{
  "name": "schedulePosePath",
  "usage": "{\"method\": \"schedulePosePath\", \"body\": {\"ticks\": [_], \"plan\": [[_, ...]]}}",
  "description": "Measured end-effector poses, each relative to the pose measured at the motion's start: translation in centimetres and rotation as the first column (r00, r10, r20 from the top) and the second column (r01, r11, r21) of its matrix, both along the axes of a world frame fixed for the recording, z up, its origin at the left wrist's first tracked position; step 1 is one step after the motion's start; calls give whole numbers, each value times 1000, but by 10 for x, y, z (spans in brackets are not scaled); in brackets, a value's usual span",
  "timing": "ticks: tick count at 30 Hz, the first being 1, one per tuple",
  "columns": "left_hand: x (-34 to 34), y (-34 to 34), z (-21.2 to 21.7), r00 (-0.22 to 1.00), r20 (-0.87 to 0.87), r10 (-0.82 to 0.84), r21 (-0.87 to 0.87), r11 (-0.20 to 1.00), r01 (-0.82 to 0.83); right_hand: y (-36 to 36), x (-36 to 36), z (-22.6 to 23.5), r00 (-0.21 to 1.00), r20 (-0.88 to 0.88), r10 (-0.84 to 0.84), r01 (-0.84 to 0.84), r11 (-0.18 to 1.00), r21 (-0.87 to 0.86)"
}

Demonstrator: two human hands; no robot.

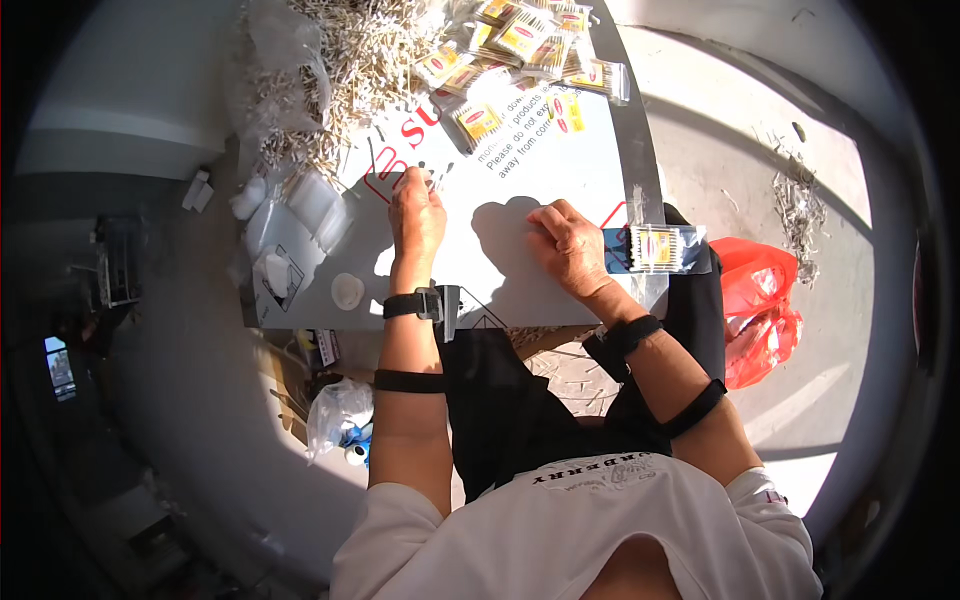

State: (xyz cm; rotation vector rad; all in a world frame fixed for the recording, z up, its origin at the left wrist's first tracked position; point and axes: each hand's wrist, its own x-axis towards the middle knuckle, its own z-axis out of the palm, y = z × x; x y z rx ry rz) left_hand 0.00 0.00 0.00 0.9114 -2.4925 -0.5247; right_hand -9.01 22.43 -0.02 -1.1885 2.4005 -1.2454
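Observation:
My left hand (416, 222) is closed, fingertips together, over the middle of the white printed tabletop (470, 260). Small dark marks show beside its fingertips; whether it pinches anything is too small to tell. To the right, my right hand (572, 248) has its fingers curled in, and what lies inside them is hidden. Just beyond its wrist side, a clear packet of cotton swabs (656, 248) with a yellow label rests on a blue pad (618, 250) at the table's right edge. A loose heap of cotton swabs (370, 60) covers the back left.
Several filled swab packets (525, 35) are piled at the back. Clear plastic bags (318, 212) and a round white piece (347, 291) lie on the left. A red plastic bag (755, 310) hangs right of the table. Loose swabs (797, 205) are scattered on the floor.

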Motion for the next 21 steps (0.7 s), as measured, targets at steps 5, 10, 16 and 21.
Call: {"method": "schedulePosePath", "body": {"ticks": [5,10,16,21], "plan": [[18,-42,0,971,-154,180,185,971,-151,-4,-1,-7,988,-150,22,-39,993,-111],[25,-29,4,986,-52,158,414,902,-122,-1,5,-1,994,-104,34,-39,998,-48],[22,5,12,931,317,179,188,951,-247,-29,11,8,989,-106,105,-105,995,6],[31,-23,-2,982,96,160,141,975,-173,-74,9,4,964,-238,120,-74,978,195]]}}
